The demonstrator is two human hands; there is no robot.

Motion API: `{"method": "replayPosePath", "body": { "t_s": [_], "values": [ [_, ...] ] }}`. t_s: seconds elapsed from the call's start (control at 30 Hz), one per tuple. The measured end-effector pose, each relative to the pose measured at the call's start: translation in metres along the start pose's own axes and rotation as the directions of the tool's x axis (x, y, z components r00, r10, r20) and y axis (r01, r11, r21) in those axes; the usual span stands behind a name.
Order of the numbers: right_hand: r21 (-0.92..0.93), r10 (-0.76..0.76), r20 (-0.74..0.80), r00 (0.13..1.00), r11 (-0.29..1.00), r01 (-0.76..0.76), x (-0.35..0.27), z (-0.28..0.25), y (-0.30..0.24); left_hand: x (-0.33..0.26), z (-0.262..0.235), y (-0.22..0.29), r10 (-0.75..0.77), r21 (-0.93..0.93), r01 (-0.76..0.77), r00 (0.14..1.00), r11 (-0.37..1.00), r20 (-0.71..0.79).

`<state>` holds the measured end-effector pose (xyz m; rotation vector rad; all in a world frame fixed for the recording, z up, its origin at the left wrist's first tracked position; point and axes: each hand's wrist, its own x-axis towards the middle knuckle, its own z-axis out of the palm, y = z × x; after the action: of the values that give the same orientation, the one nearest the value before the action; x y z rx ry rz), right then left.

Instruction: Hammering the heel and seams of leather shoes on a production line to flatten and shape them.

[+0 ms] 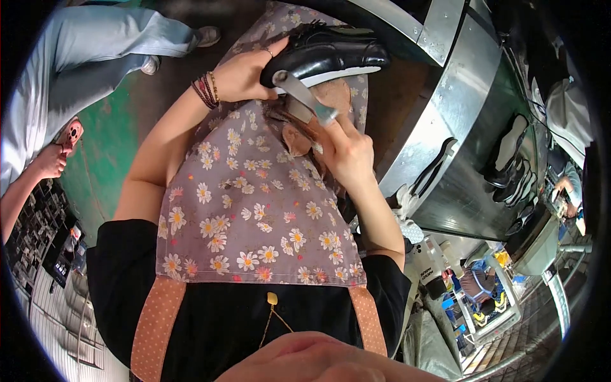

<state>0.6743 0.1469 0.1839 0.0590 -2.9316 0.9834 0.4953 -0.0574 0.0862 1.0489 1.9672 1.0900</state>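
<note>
Black shoe | left hand gripping | right hand curled on metal tool

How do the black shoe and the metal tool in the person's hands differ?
The black shoe is dark and glossy; the metal tool is silvery grey. The shoe is bulky; the tool is slimmer and smaller. The left hand holds the shoe; the right hand has the tool. Both are over the floral apron.

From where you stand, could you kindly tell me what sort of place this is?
Probably a shoe workshop or factory: the left hand holds a black shoe, more shoes lie on the metal-edged surface, and the person wears a floral apron.
</note>
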Motion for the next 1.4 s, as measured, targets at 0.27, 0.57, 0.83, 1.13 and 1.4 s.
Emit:
{"method": "replayPosePath", "body": {
  "t_s": [0.27, 0.57, 0.83, 1.13, 1.4],
  "values": [
    [0.034, 0.009, -0.088, 0.996, 0.999, -0.006, 0.019, -0.007, -0.013, 0.000, 0.009, 0.020, -0.091, 0.069, 0.093, 0.995, 0.993, -0.036],
    [0.061, -0.017, -0.142, 0.990, 0.998, 0.026, 0.020, -0.004, -0.002, -0.001, 0.010, 0.018, -0.091, 0.143, 0.094, 0.995, 0.985, -0.027],
    [0.189, 0.063, -0.211, 0.975, 0.982, -0.023, -0.012, 0.009, 0.015, 0.004, -0.004, 0.024, -0.227, 0.013, 0.227, 0.970, 0.974, 0.084],
    [0.122, -0.032, -0.444, 0.895, 0.988, 0.095, -0.016, 0.017, 0.011, 0.006, -0.004, 0.007, -0.226, -0.169, 0.246, 0.966, 0.954, 0.127],
    [0.176, 0.076, -0.429, 0.900, 0.984, 0.001, -0.023, 0.025, 0.028, -0.002, -0.025, 0.022, -0.061, -0.279, 0.088, 0.993, 0.956, 0.104]
  ]
}}
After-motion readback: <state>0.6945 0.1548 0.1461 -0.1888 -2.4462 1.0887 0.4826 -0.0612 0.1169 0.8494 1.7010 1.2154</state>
